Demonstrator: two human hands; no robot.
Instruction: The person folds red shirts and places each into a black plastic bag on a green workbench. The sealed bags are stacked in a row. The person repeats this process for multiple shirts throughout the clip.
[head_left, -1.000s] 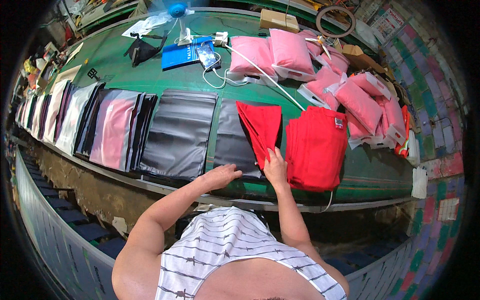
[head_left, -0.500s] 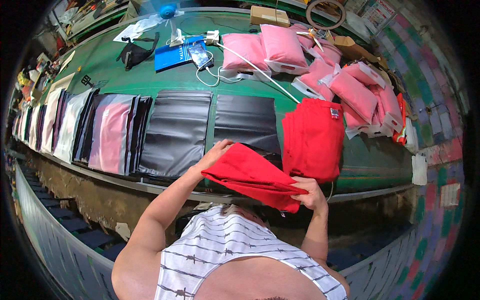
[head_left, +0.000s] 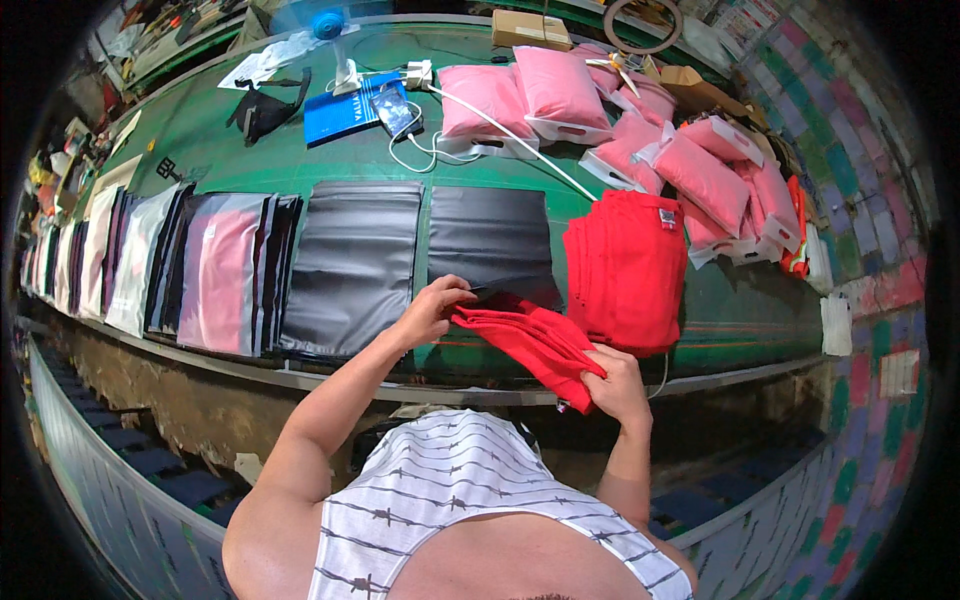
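Note:
A folded red garment (head_left: 532,347) lies slanted between my hands, its layered edge showing and a small label near its lower end. My right hand (head_left: 614,383) is closed around its near right end. My left hand (head_left: 436,310) is closed at the near edge of a flat black plastic bag (head_left: 490,232), pinching it beside the garment's far left end. That end meets the bag's near edge; my fingers partly hide how they overlap. Right of the bag is a stack of folded red garments (head_left: 625,270), with a label on top.
Another black bag pile (head_left: 352,265) lies left, beside a long row of bagged garments (head_left: 228,270). Packed pink bags (head_left: 700,185) are heaped at the far right. A phone (head_left: 396,112) with a white cable, blue packet (head_left: 345,108), small fan (head_left: 328,25) and black pouch (head_left: 265,110) sit farther back.
The red garment has tipped and narrowed in view, its left end moving right, toward the black bag's near edge. My left hand has shifted from the garment to the bag's edge.

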